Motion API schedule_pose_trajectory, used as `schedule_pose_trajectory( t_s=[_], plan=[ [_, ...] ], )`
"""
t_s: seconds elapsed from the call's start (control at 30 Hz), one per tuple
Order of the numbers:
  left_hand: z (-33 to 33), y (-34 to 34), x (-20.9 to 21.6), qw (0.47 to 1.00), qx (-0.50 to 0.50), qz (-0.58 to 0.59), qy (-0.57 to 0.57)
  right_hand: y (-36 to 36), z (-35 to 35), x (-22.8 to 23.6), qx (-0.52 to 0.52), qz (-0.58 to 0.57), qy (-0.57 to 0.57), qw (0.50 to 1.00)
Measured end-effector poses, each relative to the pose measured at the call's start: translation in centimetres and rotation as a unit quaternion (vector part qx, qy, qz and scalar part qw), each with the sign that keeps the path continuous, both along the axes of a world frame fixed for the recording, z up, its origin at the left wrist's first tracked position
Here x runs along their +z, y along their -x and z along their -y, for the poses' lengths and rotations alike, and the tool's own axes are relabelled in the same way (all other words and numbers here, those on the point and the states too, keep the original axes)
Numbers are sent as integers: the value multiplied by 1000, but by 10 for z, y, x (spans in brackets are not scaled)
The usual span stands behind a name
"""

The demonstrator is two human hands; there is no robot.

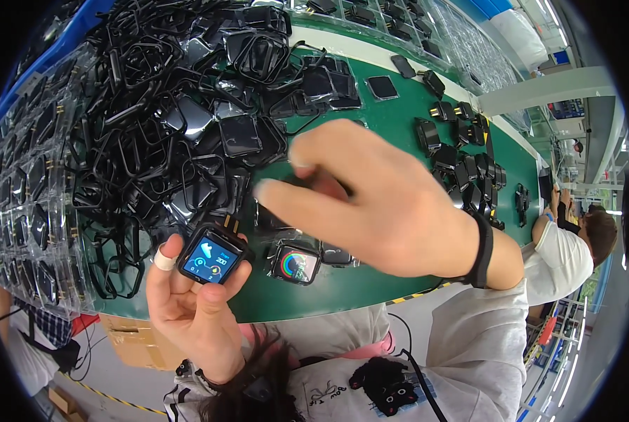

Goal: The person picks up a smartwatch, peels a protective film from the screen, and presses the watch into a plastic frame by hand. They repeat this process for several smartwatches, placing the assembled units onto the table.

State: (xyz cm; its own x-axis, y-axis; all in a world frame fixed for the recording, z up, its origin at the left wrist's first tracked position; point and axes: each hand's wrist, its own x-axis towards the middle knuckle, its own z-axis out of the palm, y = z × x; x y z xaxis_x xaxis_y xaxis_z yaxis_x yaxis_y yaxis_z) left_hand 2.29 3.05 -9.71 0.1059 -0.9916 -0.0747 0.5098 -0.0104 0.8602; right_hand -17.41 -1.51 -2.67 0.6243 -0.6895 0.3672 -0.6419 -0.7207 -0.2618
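My left hand [195, 316] holds a black square smartwatch body [213, 256] without a strap, its lit blue screen facing up. Two gold-coloured contacts stick out at its top edge, and a pale wrap circles one fingertip. To its right, a second smartwatch [297, 262] lies on the green table with a colourful ring on its screen. Over the table's middle hovers my right hand [385, 204], slightly blurred. Its thumb and index finger are apart with nothing seen between them; the other fingers are curled and partly hidden. Dark watch parts lie beneath it.
A big heap of black frames [139, 119] and film-wrapped dark screens covers the far left. Clear plastic trays [33, 211] of parts stand at the left edge. Several black watch bodies [469, 172] are grouped on the right. A co-worker [567, 246] sits farther right.
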Motion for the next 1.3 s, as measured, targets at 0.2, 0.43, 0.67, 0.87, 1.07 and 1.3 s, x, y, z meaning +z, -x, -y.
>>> schedule_pose_trajectory(
  t_s=[0.2, 0.43, 0.67, 0.87, 1.07, 1.3],
  plan=[
    [-2, 7, -1, 998, -51, -32, 33, 11, -13, -8, 93, 217, 54, 970],
    [-5, 17, 5, 994, -71, -50, 63, 18, -21, -9, 155, 210, 108, 959],
    [-5, 17, 3, 993, -83, -34, 81, 20, -29, -8, 125, 225, 55, 965],
    [-1, 24, 8, 992, -113, -26, 42, 14, -37, 2, -1, 246, -191, 950],
    [1, 28, 9, 976, -201, -33, 74, 5, -29, -8, -52, 343, -265, 900],
    [-1, 24, 10, 971, -221, -70, 59, 7, -24, -14, -64, 290, -256, 920]
  ],
)
